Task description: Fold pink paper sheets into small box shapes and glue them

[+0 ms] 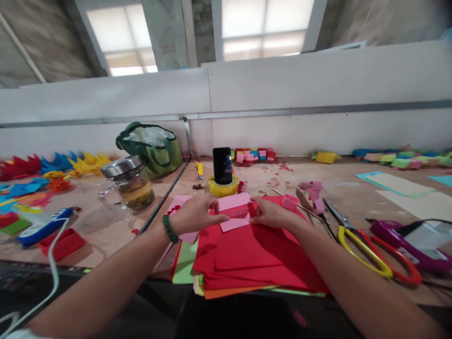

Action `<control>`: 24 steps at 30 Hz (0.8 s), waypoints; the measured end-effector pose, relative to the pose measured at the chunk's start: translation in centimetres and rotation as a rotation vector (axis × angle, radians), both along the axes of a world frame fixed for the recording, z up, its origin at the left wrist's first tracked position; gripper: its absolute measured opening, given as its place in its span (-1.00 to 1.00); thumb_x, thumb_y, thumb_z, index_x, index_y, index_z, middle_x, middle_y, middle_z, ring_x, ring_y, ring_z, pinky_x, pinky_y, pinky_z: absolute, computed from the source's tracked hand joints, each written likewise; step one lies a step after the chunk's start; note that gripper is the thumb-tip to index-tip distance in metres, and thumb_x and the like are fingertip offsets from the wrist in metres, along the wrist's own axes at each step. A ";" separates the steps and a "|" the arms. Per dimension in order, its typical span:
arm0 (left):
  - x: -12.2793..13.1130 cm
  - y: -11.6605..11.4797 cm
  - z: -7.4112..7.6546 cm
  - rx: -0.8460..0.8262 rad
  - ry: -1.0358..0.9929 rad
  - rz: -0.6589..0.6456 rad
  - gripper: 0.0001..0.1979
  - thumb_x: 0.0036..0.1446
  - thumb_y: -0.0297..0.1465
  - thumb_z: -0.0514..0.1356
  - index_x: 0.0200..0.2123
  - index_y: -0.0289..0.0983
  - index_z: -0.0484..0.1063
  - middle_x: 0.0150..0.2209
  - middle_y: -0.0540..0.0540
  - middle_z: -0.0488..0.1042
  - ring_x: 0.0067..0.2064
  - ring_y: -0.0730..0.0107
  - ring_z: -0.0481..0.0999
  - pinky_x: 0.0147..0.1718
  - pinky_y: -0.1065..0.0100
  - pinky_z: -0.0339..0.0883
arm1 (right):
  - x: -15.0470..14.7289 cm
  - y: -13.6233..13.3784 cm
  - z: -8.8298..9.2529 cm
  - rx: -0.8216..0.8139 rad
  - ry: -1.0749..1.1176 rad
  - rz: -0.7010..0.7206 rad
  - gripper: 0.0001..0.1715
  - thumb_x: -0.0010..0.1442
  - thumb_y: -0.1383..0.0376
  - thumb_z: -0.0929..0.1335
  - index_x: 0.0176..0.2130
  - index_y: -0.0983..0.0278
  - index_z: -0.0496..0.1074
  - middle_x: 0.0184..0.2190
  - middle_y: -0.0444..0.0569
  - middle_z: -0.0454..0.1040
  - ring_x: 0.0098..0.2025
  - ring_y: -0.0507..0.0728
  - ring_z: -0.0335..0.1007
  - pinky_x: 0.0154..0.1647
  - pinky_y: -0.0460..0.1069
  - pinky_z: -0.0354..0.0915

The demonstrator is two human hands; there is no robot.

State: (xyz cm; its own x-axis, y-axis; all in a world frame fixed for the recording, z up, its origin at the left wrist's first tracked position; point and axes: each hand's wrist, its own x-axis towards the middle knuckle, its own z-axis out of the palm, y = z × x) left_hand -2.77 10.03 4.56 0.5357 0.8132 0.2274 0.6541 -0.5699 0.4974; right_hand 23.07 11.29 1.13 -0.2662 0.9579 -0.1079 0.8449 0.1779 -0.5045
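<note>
table [116, 230]: phone [222, 165], scissors [348, 225], perhaps a glue gun [316, 197] around red paper [261, 254]

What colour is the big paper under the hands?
The big paper is red, shown best in the head view.

The L hand [197, 214] & R hand [270, 212] are near the red strip [235, 212], above red sheets [254, 249]; phone [222, 165] stands behind.

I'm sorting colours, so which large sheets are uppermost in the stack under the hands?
The red sheets, directly beneath the pink paper between the left hand and right hand; the light-green and orange sheets show only along edges, underneath.
</note>
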 end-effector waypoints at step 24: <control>4.2 3.6 -4.4 -0.484 -0.940 0.017 -0.81 -0.04 -0.31 0.23 -0.49 -0.35 0.40 -0.56 0.03 0.35 -0.51 0.53 0.27 -0.51 0.47 0.15 | -6.0 1.1 0.7 0.415 0.246 -0.103 -0.80 0.14 0.23 0.27 -0.21 0.24 0.36 -0.37 -0.05 0.53 -0.36 0.11 0.44 -0.31 -0.01 0.28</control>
